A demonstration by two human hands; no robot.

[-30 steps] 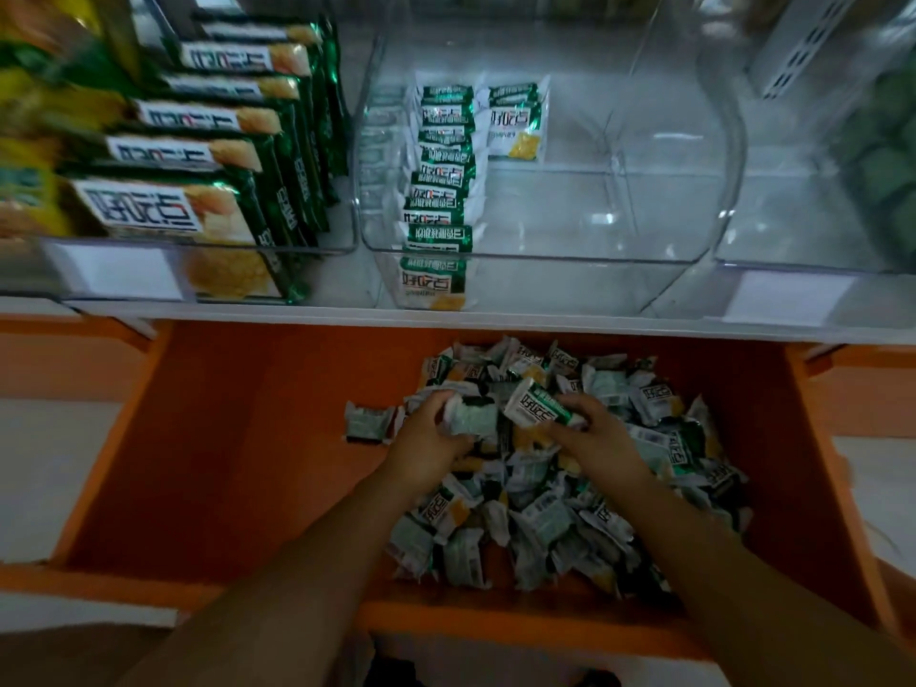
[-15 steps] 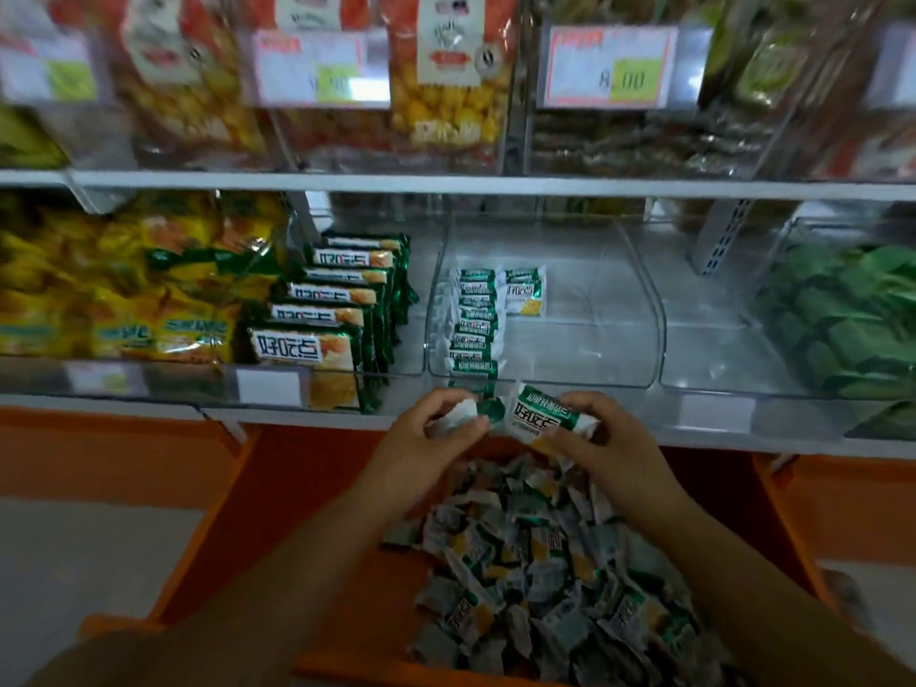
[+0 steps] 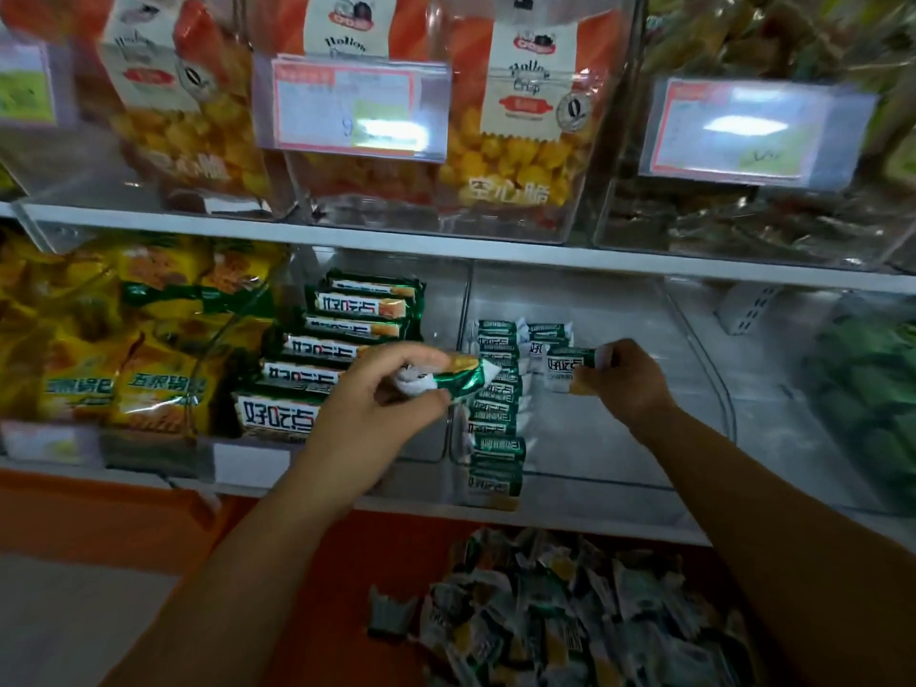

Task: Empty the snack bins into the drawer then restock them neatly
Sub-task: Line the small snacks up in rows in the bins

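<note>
Both hands are raised to the lower shelf (image 3: pixel 570 513).

The left hand (image 3: pixel 376 389) has its fingers curled round a small green-and-white packet (image 3: pixel 458 376), held in front of the wall between two bins. No writing on it can be read.

The right hand (image 3: pixel 627 384) pinches a second small packet (image 3: pixel 565 366) by its right end with thumb and fingertips. It is inside the clear bin (image 3: pixel 704 384), near the back and just beside the short second row (image 3: pixel 547 334). Its face reads 好吃点, turned sideways.

A full row of the same packets (image 3: pixel 495 423) runs along the bin's left wall from back to front edge. Bare bin floor shows between these rows and the right wall.

The neighbouring bin on the left holds larger green packs (image 3: pixel 277 414) marked 好吃点, stacked front to back. Yellow bags (image 3: pixel 74 384) lie at the shelf's left end, their lettering only partly legible.

Bags (image 3: pixel 515 141) on the upper shelf read "Hollow Crisp" and 空心脆. Both price labels (image 3: pixel 357 109) are blurred.

Below the shelf edge, the orange drawer (image 3: pixel 347 562) holds a loose heap of packets (image 3: pixel 570 617) toward its right side.
</note>
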